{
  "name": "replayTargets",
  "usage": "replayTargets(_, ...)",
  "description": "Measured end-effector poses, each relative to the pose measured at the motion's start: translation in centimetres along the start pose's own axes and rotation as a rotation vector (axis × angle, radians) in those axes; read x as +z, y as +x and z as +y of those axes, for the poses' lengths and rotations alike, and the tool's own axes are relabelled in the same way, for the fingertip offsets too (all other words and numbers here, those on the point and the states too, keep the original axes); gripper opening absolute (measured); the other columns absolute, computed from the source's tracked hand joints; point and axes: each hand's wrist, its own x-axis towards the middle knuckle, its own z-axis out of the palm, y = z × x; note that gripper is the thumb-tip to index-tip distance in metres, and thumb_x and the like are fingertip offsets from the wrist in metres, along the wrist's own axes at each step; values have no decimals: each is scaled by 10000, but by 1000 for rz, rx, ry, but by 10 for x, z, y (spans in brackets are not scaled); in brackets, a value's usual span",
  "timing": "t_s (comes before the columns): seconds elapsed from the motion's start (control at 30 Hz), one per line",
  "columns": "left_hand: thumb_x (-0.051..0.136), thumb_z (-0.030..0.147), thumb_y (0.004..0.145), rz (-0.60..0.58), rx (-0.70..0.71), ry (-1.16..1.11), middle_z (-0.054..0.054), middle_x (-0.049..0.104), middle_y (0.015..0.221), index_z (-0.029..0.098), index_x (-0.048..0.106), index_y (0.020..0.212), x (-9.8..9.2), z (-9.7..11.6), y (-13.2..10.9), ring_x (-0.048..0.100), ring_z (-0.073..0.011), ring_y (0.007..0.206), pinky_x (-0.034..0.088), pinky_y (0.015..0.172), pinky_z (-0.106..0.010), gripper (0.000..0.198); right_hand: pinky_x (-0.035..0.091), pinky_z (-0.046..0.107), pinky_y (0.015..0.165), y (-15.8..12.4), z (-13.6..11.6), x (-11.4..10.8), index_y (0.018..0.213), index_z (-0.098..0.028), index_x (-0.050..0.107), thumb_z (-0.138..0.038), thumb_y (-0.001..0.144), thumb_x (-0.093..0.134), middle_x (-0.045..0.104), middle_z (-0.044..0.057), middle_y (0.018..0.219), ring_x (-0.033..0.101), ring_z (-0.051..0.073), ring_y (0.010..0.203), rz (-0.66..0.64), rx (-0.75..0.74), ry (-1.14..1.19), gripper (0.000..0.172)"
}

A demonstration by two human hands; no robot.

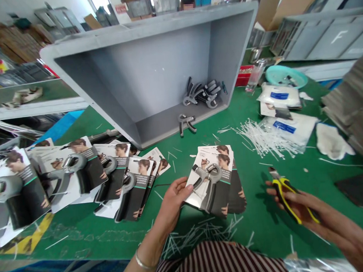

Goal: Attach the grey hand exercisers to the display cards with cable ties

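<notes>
My left hand [170, 203] pinches the left edge of a printed card [223, 196], thumb on top and fingertips at or under its edge. On that card lies a grey and black hand grip strengthener [214, 187] with a metal spring. Under it, more cards [237, 190] stick out to the right. My right hand [313, 204] is wrapped around yellow and black diagonal cutters [283, 191], their jaws pointing up and away from me, apart from the card. White cable ties [265, 141] are heaped beyond the cutters.
A large grey crate [166, 72] lies on its side at the back, with several loose hand grips [203, 92] inside. Carded hand grips [80, 169] overlap at left. Cut tie ends [201, 234] litter the front. A turquoise plate [286, 75] and a dark flat object [360, 187] are at right.
</notes>
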Motion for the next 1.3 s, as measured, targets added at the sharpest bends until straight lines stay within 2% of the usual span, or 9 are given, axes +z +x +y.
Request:
replayTargets(0.07,749,393,776,-118,-59,-24,-110,708,1055,107,627,1136,10,5,1,664,-182,866,489,759,-265,476,564,247,795,-8,12,34,1218,-232,641,-237,809,718,684,50,1009,669,158,861,-140,31,195,417)
replayTargets(0.13,751,389,772,-175,-56,33,-86,719,1008,114,643,1077,18,9,1,663,-181,842,488,748,-261,425,570,248,660,-12,19,60,1182,-185,647,-259,814,720,636,21,821,642,136,703,-309,55,285,382)
replayTargets(0.23,748,377,772,-149,60,176,-51,715,984,144,628,1050,25,12,-2,654,-181,860,490,744,-252,383,568,282,575,-19,13,79,1243,-178,577,-340,879,660,634,31,815,668,163,672,-523,137,207,407)
replayTargets(0.33,713,382,800,-124,143,264,-44,711,990,160,617,1048,23,12,-5,652,-185,869,499,747,-259,346,567,272,563,-21,-5,83,1281,-186,506,-359,898,647,671,62,900,703,177,688,-652,228,22,443)
replayTargets(0.53,680,385,822,-119,182,348,-51,718,1006,173,614,1060,19,13,-10,665,-205,908,502,769,-275,326,608,287,615,-5,-40,94,1130,-153,520,-414,870,681,682,79,926,719,198,774,-723,243,-266,403)
replayTargets(0.67,672,381,831,-135,193,369,-58,722,1039,179,609,1083,20,15,-11,667,-215,938,503,788,-285,329,625,296,656,6,-55,102,1129,-142,529,-400,849,702,693,102,974,728,214,848,-783,295,-389,418)
replayTargets(0.9,642,381,858,-152,261,470,-58,716,1069,185,606,1107,18,17,-12,660,-221,972,491,852,-307,319,640,355,676,18,-75,112,1094,-131,569,-365,830,716,703,114,978,735,233,847,-826,391,-358,382)
replayTargets(1.03,644,398,855,-142,272,489,-54,721,1053,192,602,1126,16,15,-13,666,-221,945,501,818,-301,343,639,373,682,22,-83,119,1078,-138,581,-366,837,708,712,112,958,737,242,854,-849,445,-332,356)
replayTargets(1.3,645,402,860,-139,246,457,-57,721,1054,194,602,1134,12,8,-12,668,-218,941,509,794,-290,348,625,361,617,26,-78,124,1068,-131,571,-394,883,633,725,120,843,724,212,716,-820,471,-292,328)
